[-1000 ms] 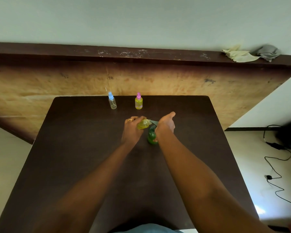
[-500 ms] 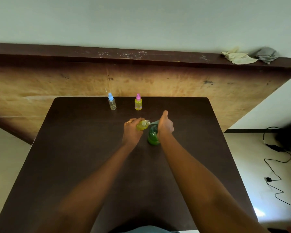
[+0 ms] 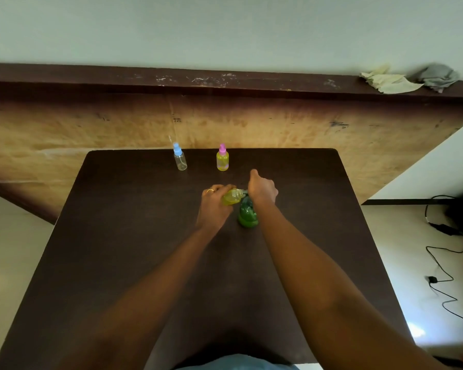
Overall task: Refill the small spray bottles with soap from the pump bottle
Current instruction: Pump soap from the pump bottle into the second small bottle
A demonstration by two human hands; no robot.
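The left hand (image 3: 213,206) wraps its fingers round a small uncapped bottle (image 3: 231,197) of yellow liquid, holding it tipped over so that the open neck points to the person's right. A ring (image 3: 209,191) shows on one of its fingers. The neck meets the spout of the green pump bottle (image 3: 247,216), which stands upright on the dark table (image 3: 118,236) just beside that hand. The right hand (image 3: 262,189) sits on top of the pump, fingers folded down over its head and thumb sticking out toward the far edge (how hard it bears down cannot be told from here). Both forearms reach in from the near edge.

Farther back, near the table's far edge, stand two more small spray bottles, well apart from the hands: a clear one with a blue cap (image 3: 180,160) on the left and a yellow one with a pink cap (image 3: 222,161) on the right, both upright and capped.

Behind the table rises a worn wooden panel (image 3: 278,124) topped by a dark ledge (image 3: 171,81), where a pale cloth (image 3: 390,82) and a grey cloth (image 3: 436,77) lie at the right end. A black cable (image 3: 431,279) trails over the floor to the right.
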